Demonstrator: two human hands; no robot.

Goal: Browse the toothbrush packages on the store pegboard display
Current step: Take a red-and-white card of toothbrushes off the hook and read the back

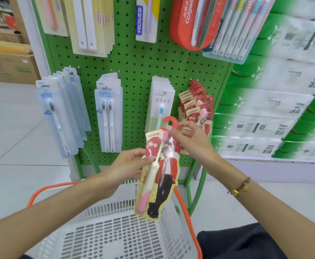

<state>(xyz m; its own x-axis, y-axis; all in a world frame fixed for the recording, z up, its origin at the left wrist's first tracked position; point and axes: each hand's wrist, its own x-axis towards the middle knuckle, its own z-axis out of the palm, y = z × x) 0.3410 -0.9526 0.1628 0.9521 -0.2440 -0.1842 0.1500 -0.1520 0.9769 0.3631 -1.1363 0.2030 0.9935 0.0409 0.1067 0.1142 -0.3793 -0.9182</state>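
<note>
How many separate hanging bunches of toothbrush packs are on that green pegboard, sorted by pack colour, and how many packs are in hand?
Pale blue or clear packs, bottom row: 2 bunches
White-and-green packs: 1 bunch
Red canban packs on the peg: 1 bunch
Top row bunches, cut off by the frame: 5
Red canban pack in hand: 1
Total: 9 bunches, 1 pack held

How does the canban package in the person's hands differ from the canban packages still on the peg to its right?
The held canban package is off the pegboard, gripped by the left hand and right hand; the hanging canban packages sit stacked on a peg. The held one hangs over the white basket and shows its full front; the hanging ones overlap, showing mostly tops. Both have red hooks and pink-headed brushes.
</note>
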